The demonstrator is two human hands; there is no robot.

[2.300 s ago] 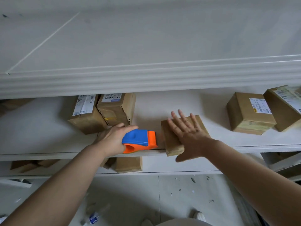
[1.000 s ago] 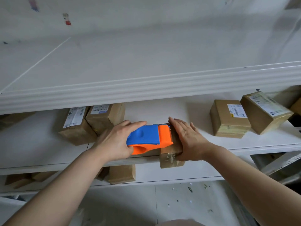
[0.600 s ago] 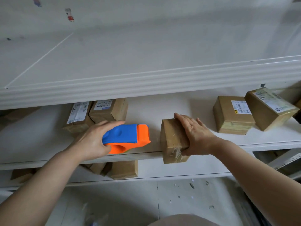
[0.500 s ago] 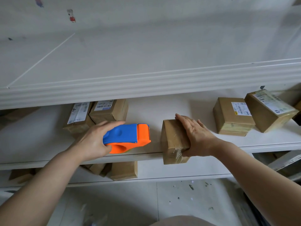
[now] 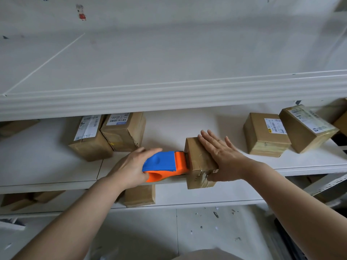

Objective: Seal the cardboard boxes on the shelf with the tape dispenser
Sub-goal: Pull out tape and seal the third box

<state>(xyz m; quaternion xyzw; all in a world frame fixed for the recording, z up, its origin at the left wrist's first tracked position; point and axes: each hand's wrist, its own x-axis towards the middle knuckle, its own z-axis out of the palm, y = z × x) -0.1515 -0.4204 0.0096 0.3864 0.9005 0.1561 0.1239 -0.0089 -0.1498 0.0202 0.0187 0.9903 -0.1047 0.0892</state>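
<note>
A small cardboard box (image 5: 197, 158) sits at the front edge of the white middle shelf (image 5: 47, 166), its near end hanging over the lip. My right hand (image 5: 223, 156) lies flat on its top with straight fingers and the thumb against the near face. My left hand (image 5: 131, 166) grips the blue and orange tape dispenser (image 5: 165, 164), whose orange nose touches the box's left side.
Two labelled boxes (image 5: 90, 137) (image 5: 124, 131) stand at the back left of the shelf, two more (image 5: 266, 134) (image 5: 308, 126) at the right. Another box (image 5: 139, 195) lies on the lower shelf. The upper shelf's thick front edge (image 5: 169, 94) overhangs. Floor tiles lie below.
My left hand has brought the dispenser rightward until its nose meets the box's left side. My right hand has flattened out on the box top.
</note>
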